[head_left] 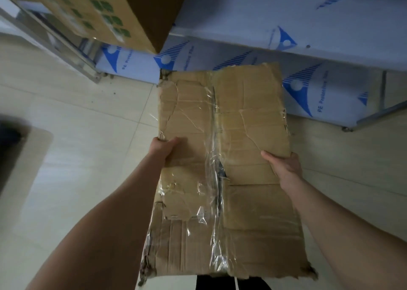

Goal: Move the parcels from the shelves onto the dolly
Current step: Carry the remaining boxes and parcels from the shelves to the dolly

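Left hand (164, 147) and right hand (284, 165) each grip one long side of the parcel (242, 201), thumb on the top face and fingers curled out of sight beneath. Shelves (242, 21) wrapped in blue-printed protective film fill the upper right; a printed carton (105, 10) sits on a shelf at upper left. Pale floor tiles (77, 113) lie below. The parcel is held in the air in front of the person, its far end close to the lower shelf front; whether it touches cannot be told. A blurred, flat, rounded shape (28, 157) at the left edge may be the dolly; this cannot be confirmed. Hazards: the cardboard is creased and torn at the corners, so it could buckle or rip under load. Both grips sit toward the far half, so the near end may sag. Loose clear tape (211, 157) is slick and peeling; a thumb on it could slip.
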The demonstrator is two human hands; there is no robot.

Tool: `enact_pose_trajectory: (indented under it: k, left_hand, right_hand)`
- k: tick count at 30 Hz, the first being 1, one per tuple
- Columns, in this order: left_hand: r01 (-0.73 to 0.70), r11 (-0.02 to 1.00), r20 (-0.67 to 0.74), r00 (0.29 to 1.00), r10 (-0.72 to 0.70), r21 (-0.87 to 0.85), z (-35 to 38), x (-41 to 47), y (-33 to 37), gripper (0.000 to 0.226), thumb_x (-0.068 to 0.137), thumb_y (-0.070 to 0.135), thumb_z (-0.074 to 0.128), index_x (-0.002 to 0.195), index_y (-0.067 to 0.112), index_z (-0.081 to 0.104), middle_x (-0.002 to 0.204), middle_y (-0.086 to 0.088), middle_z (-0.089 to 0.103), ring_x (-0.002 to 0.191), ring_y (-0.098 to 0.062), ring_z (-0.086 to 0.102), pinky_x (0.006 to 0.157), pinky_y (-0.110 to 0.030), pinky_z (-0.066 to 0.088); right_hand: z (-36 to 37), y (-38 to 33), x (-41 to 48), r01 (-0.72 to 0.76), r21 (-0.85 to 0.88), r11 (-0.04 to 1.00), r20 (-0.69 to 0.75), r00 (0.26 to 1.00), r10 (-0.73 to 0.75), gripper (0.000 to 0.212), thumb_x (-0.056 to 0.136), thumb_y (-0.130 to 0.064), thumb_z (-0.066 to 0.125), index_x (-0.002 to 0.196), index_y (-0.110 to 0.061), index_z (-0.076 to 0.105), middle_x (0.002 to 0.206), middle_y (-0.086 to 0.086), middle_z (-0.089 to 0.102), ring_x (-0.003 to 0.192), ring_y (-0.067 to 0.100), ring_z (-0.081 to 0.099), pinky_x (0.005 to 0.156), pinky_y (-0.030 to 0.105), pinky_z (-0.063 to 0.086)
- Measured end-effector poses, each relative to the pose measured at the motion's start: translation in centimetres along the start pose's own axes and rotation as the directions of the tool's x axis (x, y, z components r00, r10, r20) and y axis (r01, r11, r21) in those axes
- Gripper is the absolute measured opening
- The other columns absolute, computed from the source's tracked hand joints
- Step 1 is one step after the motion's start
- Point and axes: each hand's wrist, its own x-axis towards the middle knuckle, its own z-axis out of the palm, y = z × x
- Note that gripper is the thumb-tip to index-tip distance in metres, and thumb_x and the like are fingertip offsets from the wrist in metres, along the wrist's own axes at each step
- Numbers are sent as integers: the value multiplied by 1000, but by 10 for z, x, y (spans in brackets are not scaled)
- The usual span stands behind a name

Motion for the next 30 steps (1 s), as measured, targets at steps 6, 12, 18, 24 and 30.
enact_pose_trajectory:
  k: [6,12,18,24,30]
  left_hand:
    - [82,992,-85,992,-89,-93,-75,-50,-43,42,81,27,73,113,7,55,102,-9,59,96,-26,60,88,-36,52]
    - [200,961,-92,971,-220,-190,-170,-68,-82,59,64,37,80,111,7,60,105,-16,67,95,-33,66,84,-53,55]
    - [189,930,-174,952,-252,-315,-276,-104,-80,65,67,38,77,117,3,54,110,-17,63,99,-35,63,86,-51,54]
    - [113,890,-268,930,-251,-441,-390,-125,-71,51,81,29,70,121,2,51,103,-13,56,93,-27,57,81,-35,50]
    - [62,837,-327,903,-278,-543,-511,-137,-63,48,81,31,70,117,3,55,100,-11,57,86,-26,55,68,-27,45]
  right_hand:
    - [11,-3,-69,77,-153,985,84,994,-65,93,68,-43,85,139,-4,40,138,18,51,124,35,51,96,37,43]
    - [39,-32,-144,179,-259,949,184,974,-133,96,71,-42,83,145,-8,33,144,17,45,129,37,46,101,43,40]
    - [91,-80,-230,285,-279,917,279,938,-206,100,69,-43,84,148,-12,31,149,14,39,132,37,43,106,46,38]
    - [162,-144,-320,436,-261,861,357,873,-333,94,64,-40,88,140,-11,41,141,16,48,124,37,50,103,44,43]
    - [236,-219,-421,553,-262,791,458,793,-402,102,65,-42,87,147,-15,32,145,16,43,126,41,47,103,53,41]
